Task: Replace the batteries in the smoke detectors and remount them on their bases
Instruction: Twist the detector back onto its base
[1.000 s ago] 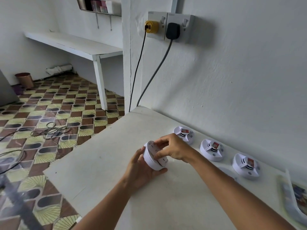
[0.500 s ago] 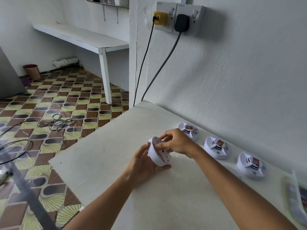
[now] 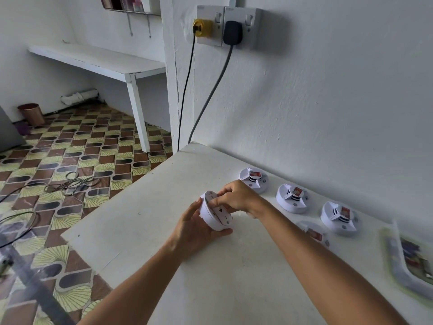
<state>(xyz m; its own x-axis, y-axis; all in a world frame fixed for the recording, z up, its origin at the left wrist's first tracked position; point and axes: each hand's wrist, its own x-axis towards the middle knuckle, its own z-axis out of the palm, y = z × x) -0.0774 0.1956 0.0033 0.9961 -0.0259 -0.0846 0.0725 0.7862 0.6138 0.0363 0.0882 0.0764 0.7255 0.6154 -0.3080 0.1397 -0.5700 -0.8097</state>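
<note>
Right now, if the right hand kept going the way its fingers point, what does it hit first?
The right hand points left and down, and its fingers already pinch the face of the held smoke detector. Behind that lies the left hand, probably next; depth is unclear.

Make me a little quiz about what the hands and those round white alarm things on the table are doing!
1. True or false: both hands hold the same smoke detector.
2. How many open smoke detectors, with a red battery showing, sit in the row along the wall?
3. Which plug has the grey cable: A) the yellow plug or B) the black plug?

Key
1. True: the left hand cradles it from below and the right hand grips its top face with its fingers.
2. Three: the nearest the corner, the middle one and the one furthest right.
3. B.
</note>
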